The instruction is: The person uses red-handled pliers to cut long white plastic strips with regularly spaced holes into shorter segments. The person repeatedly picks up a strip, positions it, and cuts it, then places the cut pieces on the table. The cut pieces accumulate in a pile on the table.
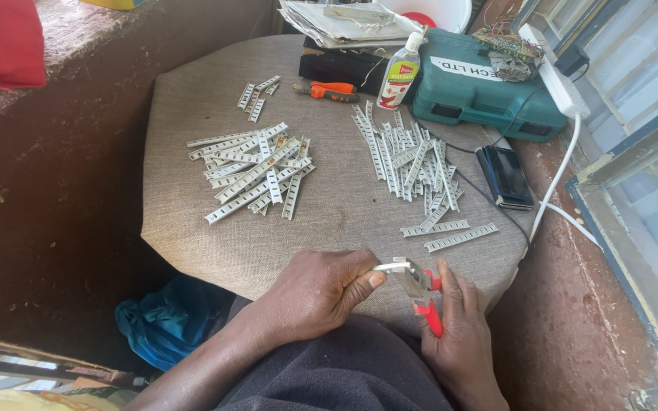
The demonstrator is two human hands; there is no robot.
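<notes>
Left hand [321,293] pinching one end of a pale metal strip [390,266]; right hand [458,335] closed round red-handled pliers [420,289].

The pliers' jaws meet the strip's free end at the near edge of the grey table [344,205]. Two heaps of like strips lie farther back, a left heap [257,175] and a right heap [413,160], with a green tool case [481,95], a small bottle [399,74] and a phone [504,176] beyond.

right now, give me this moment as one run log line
left hand: holds small metal strip | right hand: grips red-handled pliers, jaws at strip | cushion: two strip piles | rear: green tool case, bottle
</notes>
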